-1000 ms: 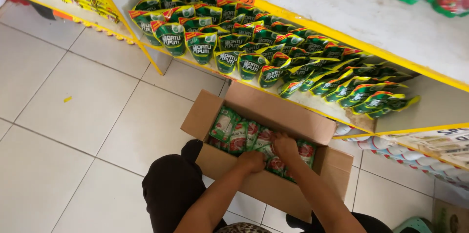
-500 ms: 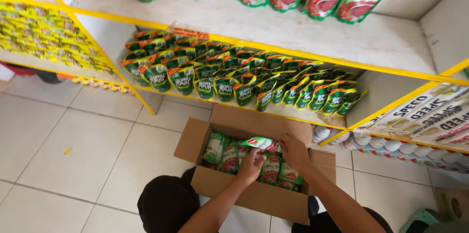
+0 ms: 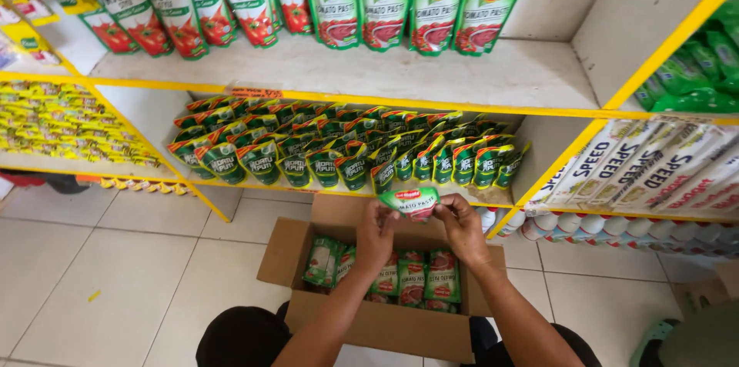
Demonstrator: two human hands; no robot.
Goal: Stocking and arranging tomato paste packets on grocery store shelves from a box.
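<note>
Green pouch (image 3: 409, 202) pinched between left hand (image 3: 375, 237), right hand (image 3: 464, 230).

Single head view, looking down-forward, near open box (image 3: 385, 321), facing yellow-edged shelves (image 3: 346, 98) close ahead.

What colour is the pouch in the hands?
Green and white with red, seen in the head view: the pouch.
</note>
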